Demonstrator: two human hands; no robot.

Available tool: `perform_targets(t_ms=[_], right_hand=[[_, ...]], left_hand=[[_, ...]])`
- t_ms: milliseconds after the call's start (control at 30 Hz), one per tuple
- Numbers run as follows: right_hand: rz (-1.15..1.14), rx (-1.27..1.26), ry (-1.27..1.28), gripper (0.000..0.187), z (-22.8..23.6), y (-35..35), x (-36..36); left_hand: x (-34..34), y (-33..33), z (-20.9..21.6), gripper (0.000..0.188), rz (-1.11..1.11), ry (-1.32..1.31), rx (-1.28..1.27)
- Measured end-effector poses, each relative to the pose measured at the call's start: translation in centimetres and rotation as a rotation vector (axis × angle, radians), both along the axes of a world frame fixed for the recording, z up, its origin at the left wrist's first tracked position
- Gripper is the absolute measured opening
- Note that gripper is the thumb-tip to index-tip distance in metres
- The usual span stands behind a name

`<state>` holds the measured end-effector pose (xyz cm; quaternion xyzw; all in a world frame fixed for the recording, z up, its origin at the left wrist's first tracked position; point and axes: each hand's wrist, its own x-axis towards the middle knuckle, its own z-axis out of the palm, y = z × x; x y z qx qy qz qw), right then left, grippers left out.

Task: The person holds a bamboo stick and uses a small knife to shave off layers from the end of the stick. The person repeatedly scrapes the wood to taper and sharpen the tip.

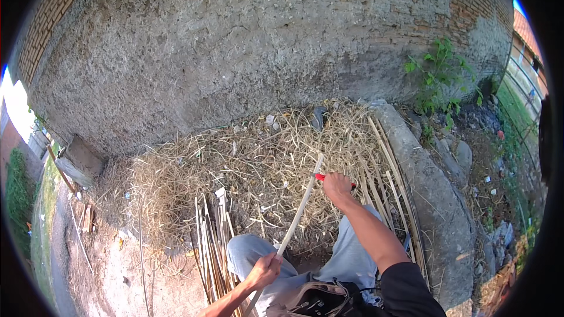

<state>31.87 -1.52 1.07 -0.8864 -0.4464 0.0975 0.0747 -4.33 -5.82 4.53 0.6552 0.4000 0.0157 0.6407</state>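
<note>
My left hand (265,271) is closed around a long pale bamboo strip (299,214), low down near my left knee. The strip slants up and away between my legs, its far end over the shavings. My right hand (337,188) is wrapped around the red handle of a knife (320,176). The knife meets the strip close to its far end; its blade is too small to make out clearly. A black bag (320,302) lies at my lap.
Curled shavings (170,194) cover the ground before me. Bundled bamboo strips (208,240) lie at my left, and more long strips (390,167) at my right beside a concrete ledge (435,199). A rough wall (235,41) rises ahead, with a green plant (437,76) at its foot.
</note>
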Motion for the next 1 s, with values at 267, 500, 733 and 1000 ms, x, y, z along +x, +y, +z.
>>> perform_targets(t_ms=[267,500,733,1000], right_hand=[[0.046,0.028,-0.148,0.026,-1.4,-0.1,1.6],[0.09,-0.032,-0.133,0.024,-2.2,0.8,0.8],[-0.332,0.079,0.176,0.03,-2.4,-0.8,4.1],[-0.094,0.26,0.433,0.069,0.2,-1.7,-1.3]], left_hand=[[-3.7,-1.7,0.0,0.029,0.102,-0.005,-0.322],[-6.6,-2.7,-2.7,0.03,0.063,0.132,-0.03],[-6.7,-4.7,-0.2,0.018,0.061,0.338,0.719],[-4.6,-1.1,-3.9,0.035,0.245,0.216,0.433]])
